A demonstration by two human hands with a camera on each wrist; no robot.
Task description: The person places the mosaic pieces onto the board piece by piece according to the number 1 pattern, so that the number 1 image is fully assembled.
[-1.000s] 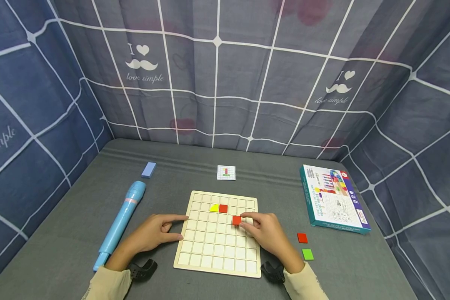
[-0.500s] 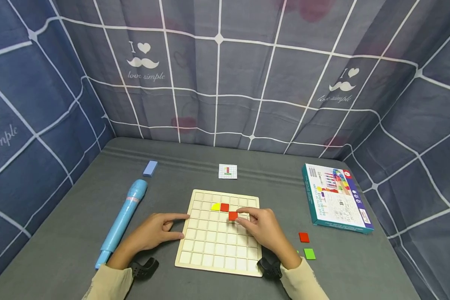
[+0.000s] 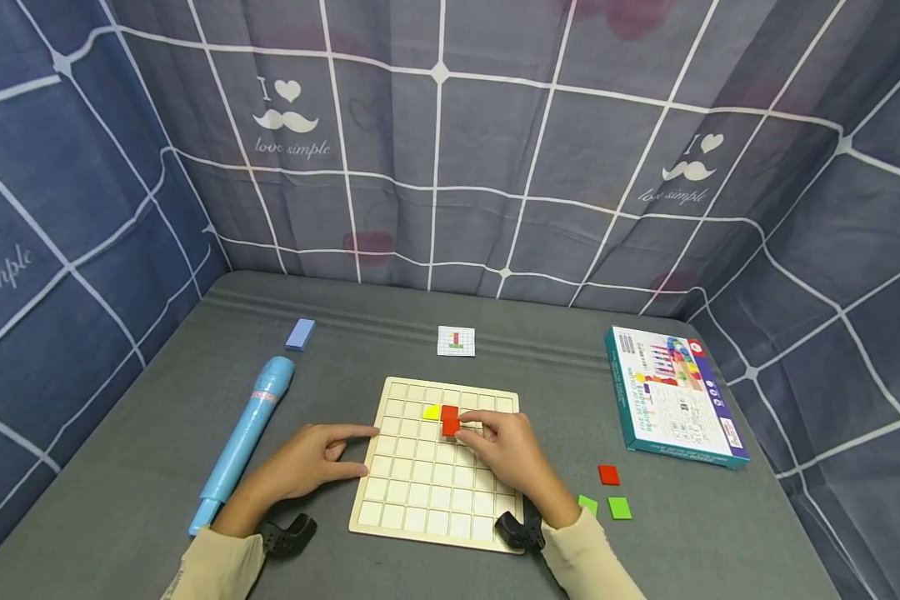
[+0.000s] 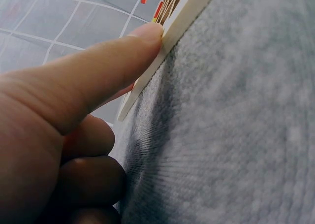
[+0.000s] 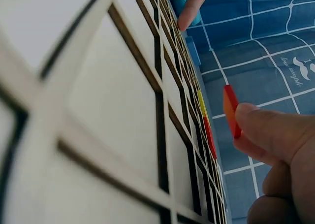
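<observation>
A pale wooden grid board point(image 3: 412, 492) lies in front of me. Between thumb and index finger my right hand point(image 3: 506, 450) pinches a red square tile point(image 3: 450, 427). In the right wrist view that red tile point(image 5: 230, 111) is raised off the grid. Just beyond it, a second red tile point(image 3: 449, 412) sits in a cell, with a yellow curved-edge tile point(image 3: 431, 412) to its left. My left hand point(image 3: 307, 462) touches the board's left edge with index finger and thumb extended; the left wrist view shows its other fingers folded in.
To the right lie a loose red tile point(image 3: 609, 475) and two green tiles, one point(image 3: 619, 508) beside the other point(image 3: 588, 505). A pattern card point(image 3: 456, 342) lies behind the board. A blue microphone-shaped tube point(image 3: 243, 442) and blue block point(image 3: 300, 334) are left, a box point(image 3: 675, 396) right.
My right hand has carried the red tile leftward and slightly away from me, up to the placed red tile. A green tile beside its wrist has come into view. The left hand stays put.
</observation>
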